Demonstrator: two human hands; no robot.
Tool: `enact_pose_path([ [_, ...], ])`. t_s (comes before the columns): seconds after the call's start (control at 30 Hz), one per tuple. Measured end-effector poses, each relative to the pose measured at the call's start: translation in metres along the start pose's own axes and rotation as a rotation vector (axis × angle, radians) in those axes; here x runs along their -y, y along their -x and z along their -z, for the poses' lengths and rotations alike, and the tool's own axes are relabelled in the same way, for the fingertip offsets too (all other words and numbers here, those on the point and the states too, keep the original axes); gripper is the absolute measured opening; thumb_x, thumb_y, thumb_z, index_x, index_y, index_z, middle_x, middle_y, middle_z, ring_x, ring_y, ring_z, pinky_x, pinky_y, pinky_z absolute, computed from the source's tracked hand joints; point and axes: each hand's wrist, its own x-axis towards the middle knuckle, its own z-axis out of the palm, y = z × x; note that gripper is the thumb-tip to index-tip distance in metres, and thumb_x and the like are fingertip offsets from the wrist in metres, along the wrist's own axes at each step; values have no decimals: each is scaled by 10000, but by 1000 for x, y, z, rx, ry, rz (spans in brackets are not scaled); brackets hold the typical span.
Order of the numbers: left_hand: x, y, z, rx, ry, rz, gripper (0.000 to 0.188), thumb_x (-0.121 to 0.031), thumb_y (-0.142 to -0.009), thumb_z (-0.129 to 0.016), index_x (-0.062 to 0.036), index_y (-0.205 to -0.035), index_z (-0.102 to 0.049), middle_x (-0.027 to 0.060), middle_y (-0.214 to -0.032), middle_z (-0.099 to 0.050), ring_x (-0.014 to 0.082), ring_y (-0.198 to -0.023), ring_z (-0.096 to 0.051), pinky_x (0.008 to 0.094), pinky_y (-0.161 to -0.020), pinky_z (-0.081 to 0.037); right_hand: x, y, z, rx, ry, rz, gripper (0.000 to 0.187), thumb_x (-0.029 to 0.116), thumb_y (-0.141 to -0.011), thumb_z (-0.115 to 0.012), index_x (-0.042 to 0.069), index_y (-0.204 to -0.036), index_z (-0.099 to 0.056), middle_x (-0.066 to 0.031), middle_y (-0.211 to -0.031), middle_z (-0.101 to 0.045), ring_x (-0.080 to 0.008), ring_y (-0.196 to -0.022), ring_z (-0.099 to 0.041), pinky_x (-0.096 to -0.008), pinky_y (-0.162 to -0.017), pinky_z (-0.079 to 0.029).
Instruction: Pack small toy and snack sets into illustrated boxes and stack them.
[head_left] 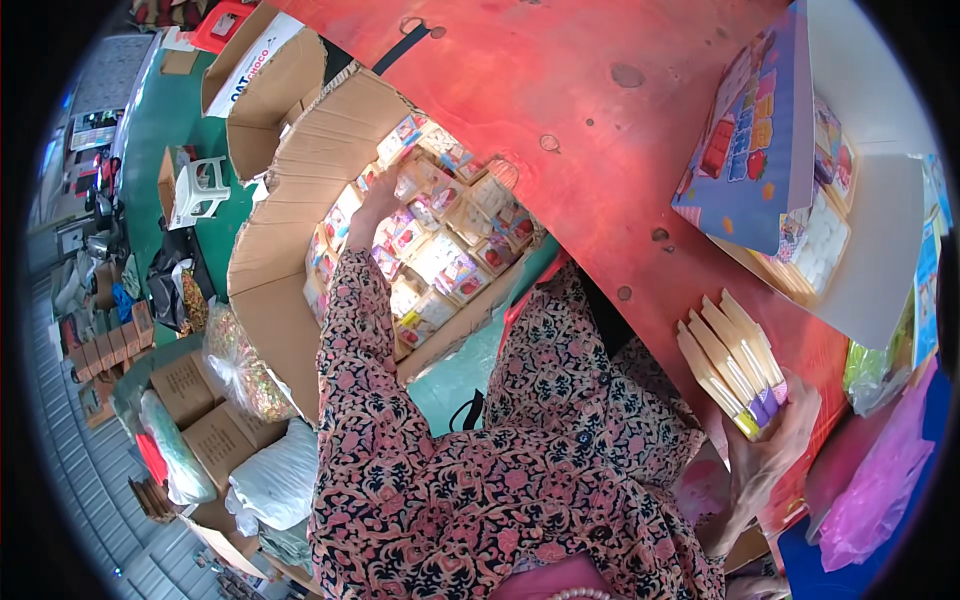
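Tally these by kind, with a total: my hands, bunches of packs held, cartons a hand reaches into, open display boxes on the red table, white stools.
Hands, left hand and right hand: 2
Held bunch of packs: 1
Carton reached into: 1
Open display box: 1
White stool: 1
Total: 6

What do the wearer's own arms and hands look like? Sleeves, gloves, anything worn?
Left hand and right hand: no gloves; no watch or rings that I can make out. Left sleeve: long, loose, dark with a dense pink and cream floral print. Right sleeve: same print, hard to separate from the matching clothing.
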Motion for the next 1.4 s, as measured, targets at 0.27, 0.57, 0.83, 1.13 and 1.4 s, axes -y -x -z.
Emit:
enact_pose_path([
  [0.27,-54,20,43,64,193,56,937,-181,-545,-813,-50,-1356,-361,230,-1115,-568,392,-1055,-557,452,-869,-474,3,0,-2,-7,33,-2,566,92,-558,-809,12,-1059,-558,-156,-940,-560,-325,-877,-553,-387,-786,-442],
  [0.57,-91,74,99,-211,1201,198,748,-47,-680,-738,-30,-1329,-366,120,-939,-622,209,-757,-630,302,-665,-524,3,-3,0,2,26,-12,581,72,-539,-785,28,-1074,-562,-147,-887,-558,-322,-829,-547,-403,-719,-452],
  [0.83,-288,199,197,-59,1704,-97,1007,-249,-534,-866,37,-1338,-331,215,-1110,-587,307,-1005,-613,415,-845,-521,8,-13,0,-12,-55,-55,594,92,-542,-800,6,-1072,-545,-135,-930,-561,-301,-811,-538,-391,-701,-468],
  [1.13,-422,185,182,357,1966,-80,980,-27,-626,-807,-84,-1398,-205,103,-1118,-520,256,-998,-601,383,-850,-531,-9,-26,9,82,-153,-66,648,106,-510,-826,31,-1075,-517,-124,-903,-538,-325,-833,-541,-412,-689,-469],
  [1.4,-451,174,170,50,1803,-131,951,73,-684,-745,-27,-1419,-150,188,-1285,-439,250,-1093,-546,354,-884,-509,-19,-32,10,105,-215,-92,631,174,-569,-823,27,-1098,-511,-133,-943,-556,-334,-869,-550,-420,-718,-473],
])
